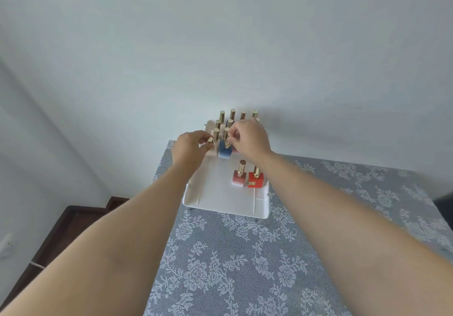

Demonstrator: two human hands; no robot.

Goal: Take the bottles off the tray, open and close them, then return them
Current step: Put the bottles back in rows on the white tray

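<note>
- Tray [220, 199]: white, shallow, on the table [245, 261] at its far end; near part bare.
- Table: covered by a grey lace cloth with floral pattern.
- Bottles, far group [232, 116]: gold-capped, upright, crowded at the tray's far end; bodies mostly hidden behind the hands.
- Blue bottle [224, 153]: upright at the front of that group, between the two hands.
- Pink bottle [239, 177]: gold cap, upright mid-tray, apart from the group.
- Red bottle [255, 179]: gold cap, just beside the pink one, to its right.
- Left hand [192, 145]: fingers curled, pinching a gold cap [210, 140] at the tray's left edge.
- Right hand [248, 136]: fingers curled down at the blue bottle's cap; whether it grips cannot be told.
- Wall [220, 46]: plain, pale, behind the table.
</note>
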